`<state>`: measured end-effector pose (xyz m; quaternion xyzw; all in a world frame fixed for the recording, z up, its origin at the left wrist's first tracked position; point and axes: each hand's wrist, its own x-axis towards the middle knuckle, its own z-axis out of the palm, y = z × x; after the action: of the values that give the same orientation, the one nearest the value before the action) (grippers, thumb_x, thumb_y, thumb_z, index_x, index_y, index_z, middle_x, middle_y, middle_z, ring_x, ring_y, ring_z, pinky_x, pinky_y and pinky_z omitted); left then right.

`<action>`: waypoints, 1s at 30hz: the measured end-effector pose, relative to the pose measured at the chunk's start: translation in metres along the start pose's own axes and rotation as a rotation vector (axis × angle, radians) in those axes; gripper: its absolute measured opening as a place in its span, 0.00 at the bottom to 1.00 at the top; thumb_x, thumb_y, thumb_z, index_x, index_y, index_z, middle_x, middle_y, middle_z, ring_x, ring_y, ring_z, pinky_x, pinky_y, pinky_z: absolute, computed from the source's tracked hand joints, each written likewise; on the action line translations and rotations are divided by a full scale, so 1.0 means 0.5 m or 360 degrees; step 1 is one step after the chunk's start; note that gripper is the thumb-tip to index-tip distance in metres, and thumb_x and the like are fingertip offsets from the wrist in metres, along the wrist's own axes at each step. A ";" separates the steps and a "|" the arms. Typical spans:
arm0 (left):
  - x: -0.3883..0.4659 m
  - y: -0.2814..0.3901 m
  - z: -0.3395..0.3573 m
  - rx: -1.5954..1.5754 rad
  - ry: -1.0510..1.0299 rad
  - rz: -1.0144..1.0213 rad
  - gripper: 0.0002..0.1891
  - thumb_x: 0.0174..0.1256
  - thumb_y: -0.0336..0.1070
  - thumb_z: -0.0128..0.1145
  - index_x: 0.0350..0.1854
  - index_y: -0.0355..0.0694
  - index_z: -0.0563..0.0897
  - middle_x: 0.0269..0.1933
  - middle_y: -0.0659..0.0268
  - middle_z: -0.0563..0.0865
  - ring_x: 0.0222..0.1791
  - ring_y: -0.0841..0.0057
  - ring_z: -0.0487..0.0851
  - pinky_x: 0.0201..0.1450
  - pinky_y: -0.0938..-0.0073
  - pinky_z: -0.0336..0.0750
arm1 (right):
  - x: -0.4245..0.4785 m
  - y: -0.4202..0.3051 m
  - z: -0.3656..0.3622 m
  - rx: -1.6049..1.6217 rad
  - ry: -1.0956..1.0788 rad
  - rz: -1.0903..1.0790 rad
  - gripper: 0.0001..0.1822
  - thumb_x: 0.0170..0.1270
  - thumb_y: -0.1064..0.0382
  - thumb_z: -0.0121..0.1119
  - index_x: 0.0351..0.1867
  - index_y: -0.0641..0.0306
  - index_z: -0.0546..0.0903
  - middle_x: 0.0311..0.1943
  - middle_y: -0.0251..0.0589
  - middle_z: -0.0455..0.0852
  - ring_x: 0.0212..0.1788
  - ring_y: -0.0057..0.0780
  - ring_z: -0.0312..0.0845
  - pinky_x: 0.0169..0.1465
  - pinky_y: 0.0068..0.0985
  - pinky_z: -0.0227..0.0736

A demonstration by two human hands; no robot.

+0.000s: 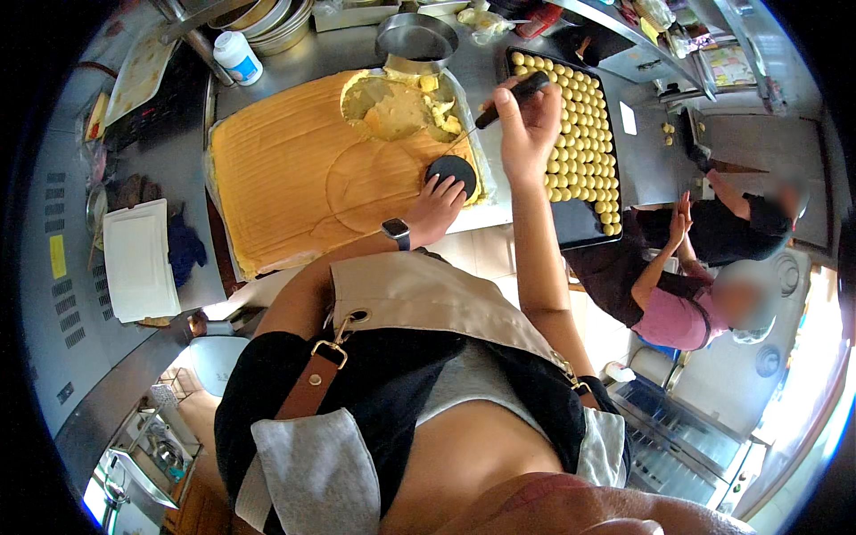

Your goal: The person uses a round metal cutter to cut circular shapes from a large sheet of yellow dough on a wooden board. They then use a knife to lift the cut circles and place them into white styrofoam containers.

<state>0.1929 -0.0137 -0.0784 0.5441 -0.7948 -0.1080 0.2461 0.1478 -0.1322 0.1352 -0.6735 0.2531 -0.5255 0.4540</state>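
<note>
Before me lies a large golden-brown sheet of sponge cake [281, 167] on lining paper. My left hand [438, 208], wearing a watch, rests its fingers on a black disc [449, 175] near the cake's right front corner. My right hand [528, 130] grips the black handle of a thin-bladed tool [511, 100], probably a knife. Its narrow blade slants down toward the cake beside the disc. A circular line marks the cake left of the disc. Behind it is a round cut-out area [394, 107] with yellow cake scraps [445, 114] at its right side.
A black tray [575, 224] of small yellow balls [582, 134] stands at right. Behind the cake are a metal ring [418, 43], a white bottle [238, 59] and stacked round pans [281, 30]. White lidded container [142, 261] at left. Two people [675, 307] stand at right.
</note>
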 end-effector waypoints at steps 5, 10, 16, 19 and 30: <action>0.001 -0.005 0.003 -0.0009 0.0078 0.0020 0.19 0.62 0.30 0.49 0.56 0.31 0.74 0.62 0.52 0.72 0.67 0.56 0.65 0.69 0.50 0.56 | 0.011 -0.011 -0.009 -0.0094 0.0082 -0.0161 0.14 0.60 0.73 0.64 0.42 0.65 0.70 0.34 0.31 0.76 0.35 0.17 0.72 0.37 0.16 0.69; 0.002 -0.004 -0.006 -0.0061 -0.0046 -0.0025 0.20 0.62 0.28 0.49 0.58 0.31 0.73 0.64 0.51 0.70 0.68 0.56 0.63 0.71 0.49 0.54 | 0.014 -0.026 -0.001 -0.0045 0.0182 -0.0069 0.15 0.59 0.73 0.65 0.41 0.66 0.68 0.34 0.32 0.76 0.35 0.16 0.72 0.36 0.16 0.70; 0.005 -0.005 -0.009 0.0089 -0.0002 0.0023 0.19 0.62 0.29 0.50 0.57 0.33 0.74 0.61 0.53 0.73 0.66 0.58 0.67 0.69 0.50 0.56 | 0.013 0.008 -0.020 -0.0140 0.0206 -0.0111 0.18 0.57 0.74 0.67 0.41 0.65 0.67 0.35 0.33 0.76 0.33 0.17 0.73 0.36 0.15 0.71; 0.006 -0.007 -0.012 0.0023 -0.0044 0.0005 0.22 0.61 0.28 0.51 0.59 0.33 0.72 0.65 0.53 0.70 0.69 0.58 0.62 0.71 0.50 0.52 | 0.015 -0.010 -0.035 -0.0197 0.0385 -0.0210 0.20 0.55 0.73 0.69 0.41 0.65 0.67 0.34 0.32 0.76 0.33 0.15 0.73 0.33 0.13 0.70; 0.013 -0.006 -0.020 0.0093 -0.0160 -0.0012 0.22 0.61 0.28 0.49 0.61 0.36 0.72 0.66 0.55 0.69 0.70 0.59 0.62 0.71 0.50 0.52 | -0.010 -0.007 -0.065 -0.0485 0.0652 -0.0155 0.20 0.53 0.72 0.71 0.39 0.62 0.69 0.33 0.35 0.81 0.34 0.18 0.77 0.35 0.16 0.73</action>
<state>0.1986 -0.0198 -0.0695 0.5478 -0.8070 -0.1129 0.1895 0.1150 -0.1377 0.1372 -0.6251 0.3833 -0.6281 0.2606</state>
